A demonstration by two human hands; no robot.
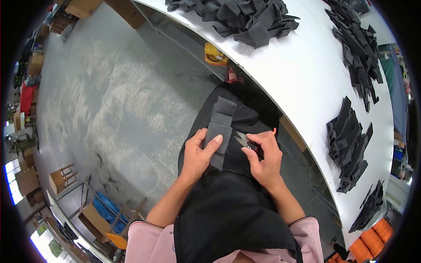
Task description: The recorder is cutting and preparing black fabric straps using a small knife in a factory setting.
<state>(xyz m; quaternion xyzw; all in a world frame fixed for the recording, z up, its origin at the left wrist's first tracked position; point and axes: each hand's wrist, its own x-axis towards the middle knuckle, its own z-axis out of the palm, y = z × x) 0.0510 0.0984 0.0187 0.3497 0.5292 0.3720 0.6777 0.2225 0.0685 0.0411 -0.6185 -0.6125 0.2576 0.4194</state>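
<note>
My left hand (199, 153) is closed on a strip of dark grey fabric pieces (221, 118), thumb on top. The strip lies lengthwise over the black apron (258, 114) on my lap, and its pieces overlap one another. Just right of the fabric, my right hand (265, 158) grips a small pair of thread snips (242, 139). Their pointed metal blades face the fabric and look slightly apart from it. The fingers hide most of the dark handle.
To my right curves a white table (302, 70). It bears heaps of dark fabric pieces (250, 22), with more piles (348, 144) along its far side. A yellow object (215, 55) stands under the table edge. Orange spools (372, 239) sit at the lower right, cardboard boxes (83, 8) at the upper left.
</note>
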